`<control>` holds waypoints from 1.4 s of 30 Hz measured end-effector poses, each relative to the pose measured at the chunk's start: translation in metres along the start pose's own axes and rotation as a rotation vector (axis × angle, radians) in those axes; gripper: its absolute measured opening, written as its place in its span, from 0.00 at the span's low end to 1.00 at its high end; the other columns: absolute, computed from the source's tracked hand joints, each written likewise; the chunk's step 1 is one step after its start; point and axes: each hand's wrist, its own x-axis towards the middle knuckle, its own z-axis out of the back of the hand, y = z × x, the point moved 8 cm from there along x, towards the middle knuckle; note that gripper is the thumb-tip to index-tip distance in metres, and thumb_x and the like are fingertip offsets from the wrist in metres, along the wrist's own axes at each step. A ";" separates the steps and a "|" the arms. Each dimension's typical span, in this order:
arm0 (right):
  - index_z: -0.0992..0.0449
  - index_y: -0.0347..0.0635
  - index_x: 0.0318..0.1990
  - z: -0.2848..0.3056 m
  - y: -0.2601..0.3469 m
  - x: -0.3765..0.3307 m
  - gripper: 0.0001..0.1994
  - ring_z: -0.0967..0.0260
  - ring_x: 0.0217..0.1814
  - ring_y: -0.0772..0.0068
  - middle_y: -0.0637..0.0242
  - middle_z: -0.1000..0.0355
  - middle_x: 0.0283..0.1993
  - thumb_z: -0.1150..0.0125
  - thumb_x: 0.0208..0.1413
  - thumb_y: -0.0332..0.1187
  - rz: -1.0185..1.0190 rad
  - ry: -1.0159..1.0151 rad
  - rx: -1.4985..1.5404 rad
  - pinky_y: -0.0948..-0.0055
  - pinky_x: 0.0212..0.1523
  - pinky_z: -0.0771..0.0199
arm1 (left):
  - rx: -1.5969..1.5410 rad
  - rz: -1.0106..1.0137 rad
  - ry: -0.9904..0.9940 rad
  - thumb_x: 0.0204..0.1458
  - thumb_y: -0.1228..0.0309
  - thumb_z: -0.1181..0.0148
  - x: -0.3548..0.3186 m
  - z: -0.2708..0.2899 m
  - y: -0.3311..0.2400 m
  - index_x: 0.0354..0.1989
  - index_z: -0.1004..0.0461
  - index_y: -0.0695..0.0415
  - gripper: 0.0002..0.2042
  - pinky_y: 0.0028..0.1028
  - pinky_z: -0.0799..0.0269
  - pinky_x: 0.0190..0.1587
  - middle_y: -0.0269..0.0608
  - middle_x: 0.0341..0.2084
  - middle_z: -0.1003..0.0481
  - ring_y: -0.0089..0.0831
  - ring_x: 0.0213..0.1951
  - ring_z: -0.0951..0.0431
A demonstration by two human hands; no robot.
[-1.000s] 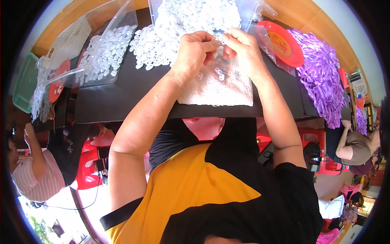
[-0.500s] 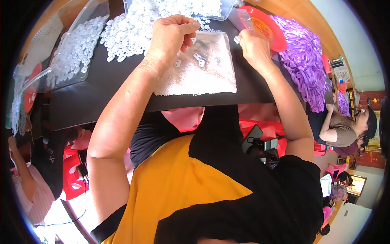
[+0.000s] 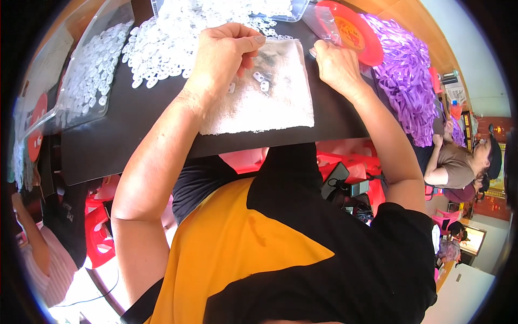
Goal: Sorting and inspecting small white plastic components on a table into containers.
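Over the far left part of a pale cloth point(image 3: 280, 110), my left hand point(image 3: 226, 56) is closed with thumb and forefinger pinched together. Whatever it may hold is too small or hidden to make out. Beneath and beside its fingers, a few small white plastic pieces with holes point(image 3: 264, 85) lie on the cloth. My right hand point(image 3: 340, 67) is closed just off the cloth's far right corner, fingertips pressed together. Its contents cannot be made out. Just beyond it lies a clear plastic bag point(image 3: 322, 24), next to a red round plate point(image 3: 372, 51).
A large heap of white plastic pieces point(image 3: 162, 51) spreads at the back of the dark table point(image 3: 129, 132). Clear bins point(image 3: 89, 81) of such pieces stand left. Purple straps point(image 3: 407, 81) are piled at right. A co-worker point(image 3: 458, 164) sits far right, another person point(image 3: 46, 259) at left.
The whole view has shifted slightly. Both hands keep nearly the same closed pose and place, and the white pieces on the cloth look unmoved.
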 end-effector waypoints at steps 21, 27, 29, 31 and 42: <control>0.27 0.36 0.32 -0.007 -0.006 0.011 0.10 0.26 0.28 0.45 0.47 0.27 0.23 0.48 0.58 0.34 -0.088 0.218 0.068 0.50 0.28 0.31 | -0.037 0.103 0.028 0.53 0.72 0.39 -0.003 -0.008 0.007 0.33 0.22 0.61 0.06 0.19 0.41 0.22 0.29 0.19 0.28 0.16 0.19 0.34; 0.25 0.35 0.31 -0.002 -0.004 0.014 0.12 0.27 0.29 0.42 0.46 0.27 0.24 0.48 0.59 0.36 -0.095 0.239 0.087 0.48 0.31 0.32 | -0.040 0.043 0.004 0.53 0.72 0.40 -0.003 -0.003 0.001 0.33 0.22 0.61 0.06 0.19 0.40 0.22 0.30 0.19 0.28 0.17 0.19 0.34; 0.25 0.35 0.31 -0.001 -0.007 0.013 0.12 0.27 0.30 0.42 0.45 0.27 0.25 0.48 0.59 0.36 -0.120 0.233 0.091 0.47 0.32 0.33 | -0.029 0.040 0.008 0.53 0.72 0.39 -0.003 -0.004 -0.001 0.33 0.22 0.61 0.06 0.19 0.40 0.22 0.30 0.19 0.28 0.17 0.19 0.34; 0.26 0.35 0.31 -0.001 -0.007 0.014 0.12 0.27 0.30 0.42 0.45 0.27 0.25 0.48 0.59 0.35 -0.128 0.250 0.094 0.48 0.32 0.33 | -0.026 0.058 0.012 0.53 0.71 0.39 -0.003 -0.005 0.002 0.33 0.22 0.61 0.06 0.19 0.40 0.22 0.30 0.19 0.28 0.16 0.19 0.33; 0.25 0.36 0.32 -0.001 -0.006 0.014 0.11 0.27 0.31 0.43 0.46 0.27 0.25 0.48 0.58 0.35 -0.132 0.271 0.088 0.47 0.31 0.33 | -0.051 0.049 0.016 0.53 0.72 0.39 -0.001 -0.003 0.002 0.33 0.22 0.61 0.05 0.18 0.39 0.21 0.31 0.19 0.28 0.16 0.19 0.32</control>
